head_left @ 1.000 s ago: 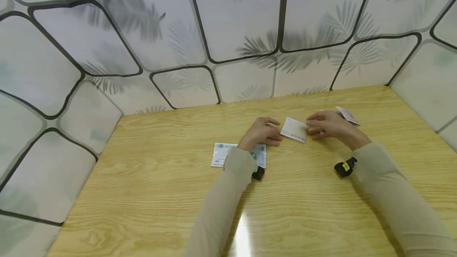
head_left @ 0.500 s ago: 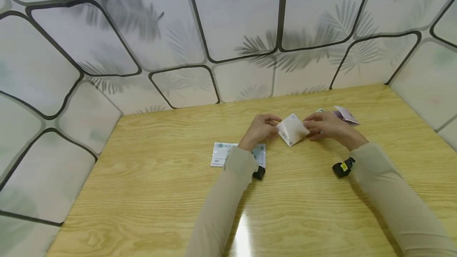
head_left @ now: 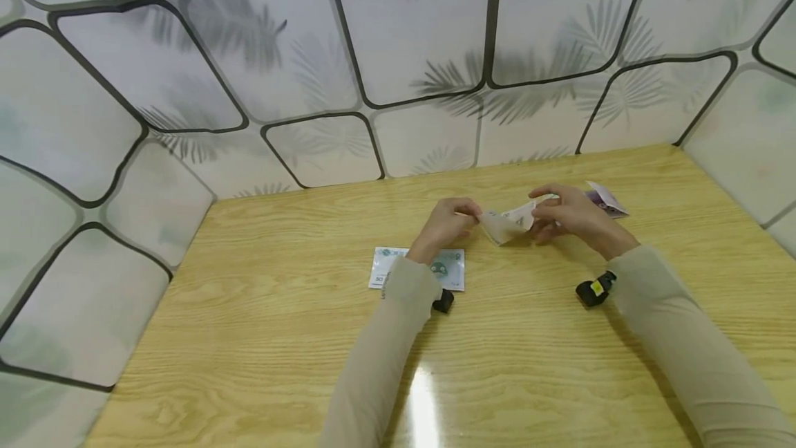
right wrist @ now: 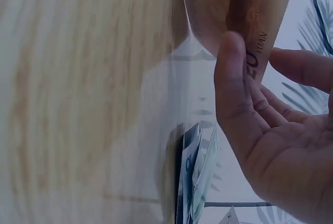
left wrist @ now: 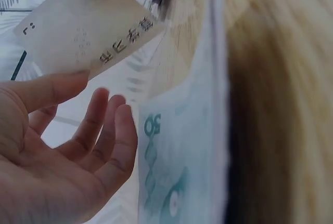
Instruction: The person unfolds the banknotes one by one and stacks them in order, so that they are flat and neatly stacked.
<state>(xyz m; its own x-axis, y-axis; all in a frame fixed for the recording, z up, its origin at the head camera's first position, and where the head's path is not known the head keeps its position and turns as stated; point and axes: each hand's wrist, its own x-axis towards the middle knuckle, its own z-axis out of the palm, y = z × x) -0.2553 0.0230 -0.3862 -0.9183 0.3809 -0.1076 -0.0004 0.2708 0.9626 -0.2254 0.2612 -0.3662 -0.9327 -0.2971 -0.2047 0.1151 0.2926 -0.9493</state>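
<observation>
Between my hands is a creased brownish banknote (head_left: 501,227), bent and lifted at its sides above the table. Printing reading 20 YUAN shows on the banknote (right wrist: 255,52) in the right wrist view. My left hand (head_left: 443,227) pinches its left corner between thumb and forefinger; the other fingers of that hand (left wrist: 67,146) are loosely bent. On the opposite edge, my right hand (head_left: 571,218) grips the note with its thumb and fingers. Flat under my left wrist lies a green 50 banknote (head_left: 381,272), partly covered by the sleeve.
A folded purple banknote (head_left: 611,203) lies behind my right hand. Several folded notes (right wrist: 192,177) lie close together low in the right wrist view. The wooden table (head_left: 261,337) meets a patterned wall covering (head_left: 423,47) at the back.
The brownish banknote, a folded square lying flat at first, was turned cornerwise, and its sides now rise and spread. My left hand has closed on its corner; the right fingers have shifted upward.
</observation>
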